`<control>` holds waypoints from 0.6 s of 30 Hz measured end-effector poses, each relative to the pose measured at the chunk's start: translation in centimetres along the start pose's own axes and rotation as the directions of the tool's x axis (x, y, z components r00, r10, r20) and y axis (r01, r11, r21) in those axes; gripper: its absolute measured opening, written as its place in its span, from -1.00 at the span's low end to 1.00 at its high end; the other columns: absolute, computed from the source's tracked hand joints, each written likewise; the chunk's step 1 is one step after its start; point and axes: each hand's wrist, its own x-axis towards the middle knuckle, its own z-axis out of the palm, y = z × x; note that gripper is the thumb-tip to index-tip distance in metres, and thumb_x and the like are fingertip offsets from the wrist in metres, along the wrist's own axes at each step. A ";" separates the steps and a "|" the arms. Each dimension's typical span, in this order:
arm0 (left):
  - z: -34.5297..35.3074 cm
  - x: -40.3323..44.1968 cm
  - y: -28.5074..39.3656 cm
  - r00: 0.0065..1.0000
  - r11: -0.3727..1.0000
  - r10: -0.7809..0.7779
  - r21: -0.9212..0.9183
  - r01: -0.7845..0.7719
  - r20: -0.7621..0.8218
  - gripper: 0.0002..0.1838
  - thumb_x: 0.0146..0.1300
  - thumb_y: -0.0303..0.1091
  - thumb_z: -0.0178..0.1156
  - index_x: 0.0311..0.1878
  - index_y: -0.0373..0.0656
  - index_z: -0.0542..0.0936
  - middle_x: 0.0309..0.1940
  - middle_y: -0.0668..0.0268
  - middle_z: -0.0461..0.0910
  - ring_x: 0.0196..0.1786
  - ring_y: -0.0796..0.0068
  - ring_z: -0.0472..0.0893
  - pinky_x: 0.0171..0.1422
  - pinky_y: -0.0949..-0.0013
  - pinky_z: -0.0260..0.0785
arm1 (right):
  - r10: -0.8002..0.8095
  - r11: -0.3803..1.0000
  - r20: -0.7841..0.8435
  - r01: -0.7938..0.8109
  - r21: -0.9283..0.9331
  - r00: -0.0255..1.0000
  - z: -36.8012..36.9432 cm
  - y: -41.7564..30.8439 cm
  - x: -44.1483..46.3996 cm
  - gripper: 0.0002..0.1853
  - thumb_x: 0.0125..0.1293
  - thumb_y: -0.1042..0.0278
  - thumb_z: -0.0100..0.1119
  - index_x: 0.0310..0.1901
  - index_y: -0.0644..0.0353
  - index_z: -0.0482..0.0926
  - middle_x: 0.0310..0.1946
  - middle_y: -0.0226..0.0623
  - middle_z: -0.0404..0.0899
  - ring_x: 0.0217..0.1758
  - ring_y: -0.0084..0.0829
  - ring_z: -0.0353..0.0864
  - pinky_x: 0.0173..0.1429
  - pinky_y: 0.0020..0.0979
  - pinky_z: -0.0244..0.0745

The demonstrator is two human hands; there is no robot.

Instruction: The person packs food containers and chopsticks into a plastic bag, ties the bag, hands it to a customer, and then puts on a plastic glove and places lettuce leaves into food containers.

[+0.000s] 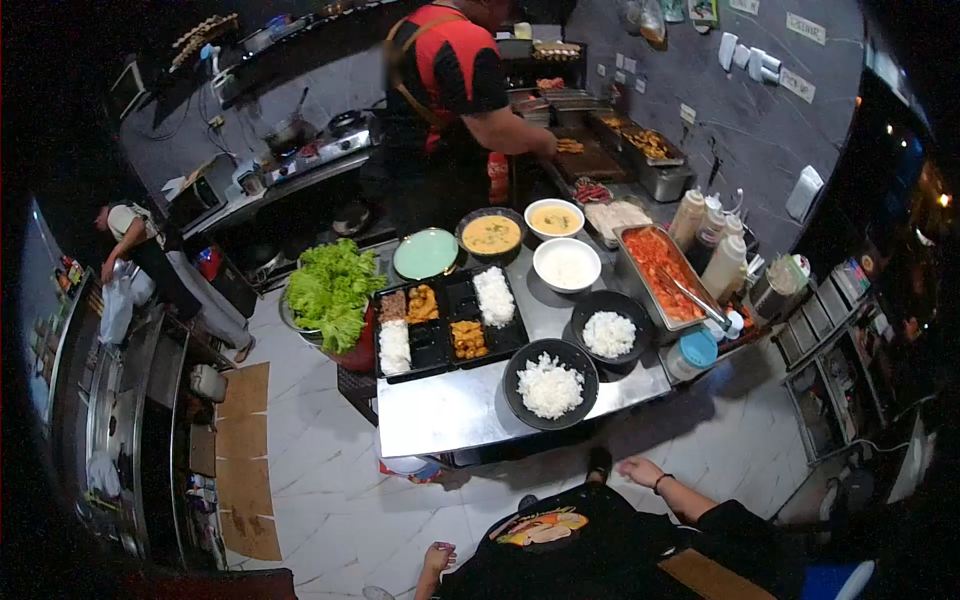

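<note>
While black bowls (513,384) are holding rice (551,387) on the mid-frame table (440,415), my left hand (440,556) and right hand (642,471) are hanging slack at bottom.

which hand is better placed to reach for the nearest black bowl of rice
The right hand, most likely: it is farther forward, closer to the metal table and that black bowl, while the left hand is farther back.

On the grey wall (725,135) to your right, you can read "PICK-UP" on a white sign (797,85). The upper sign (805,28) is too blurred for you to read surely, like the lettering on your black shirt (620,535).
</note>
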 end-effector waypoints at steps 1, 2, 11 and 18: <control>-0.2 1.3 -0.6 1.000 0.997 0.007 -0.081 -0.005 0.023 -0.80 0.13 -0.35 0.16 -0.18 -0.13 0.44 -0.44 0.23 0.61 -0.50 0.46 0.57 -0.52 0.38 0.34 | -0.076 0.867 -0.185 -0.027 -0.497 0.980 0.0 1.2 -1.2 -0.59 0.18 -0.01 0.07 -0.08 0.12 0.55 -0.21 -0.20 0.60 -0.15 -0.28 0.57 -0.05 -0.32 0.46; -0.5 3.0 -1.9 0.999 0.987 0.016 -0.158 -0.008 0.048 -0.79 0.14 -0.35 0.13 -0.16 -0.13 0.42 -0.45 0.24 0.61 -0.51 0.48 0.56 -0.53 0.38 0.32 | -0.037 0.835 -0.151 -0.052 -0.548 0.988 0.0 3.7 -0.8 -0.56 0.14 -0.05 0.09 -0.08 0.11 0.55 -0.22 -0.20 0.60 -0.17 -0.24 0.57 -0.04 -0.28 0.46; -1.8 5.8 -4.4 0.941 0.906 0.171 -0.421 -0.034 0.292 -0.75 0.11 -0.33 0.22 -0.19 -0.17 0.43 -0.43 0.21 0.61 -0.50 0.41 0.58 -0.50 0.35 0.38 | 0.092 0.729 0.219 0.084 -0.679 0.971 1.4 12.1 -1.8 -0.59 0.21 -0.01 0.02 -0.26 0.24 0.57 -0.36 -0.28 0.61 -0.35 -0.38 0.59 -0.15 -0.34 0.45; 0.2 8.7 -6.3 0.972 0.970 0.103 -0.236 -0.051 0.212 -0.76 0.11 -0.34 0.23 -0.19 -0.13 0.43 -0.48 0.20 0.60 -0.52 0.40 0.58 -0.53 0.34 0.41 | 0.042 0.918 0.004 -0.037 -0.394 0.999 2.2 5.3 -0.8 -0.54 0.05 -0.04 0.19 -0.09 0.10 0.55 -0.19 -0.15 0.60 -0.07 -0.23 0.55 0.01 -0.29 0.41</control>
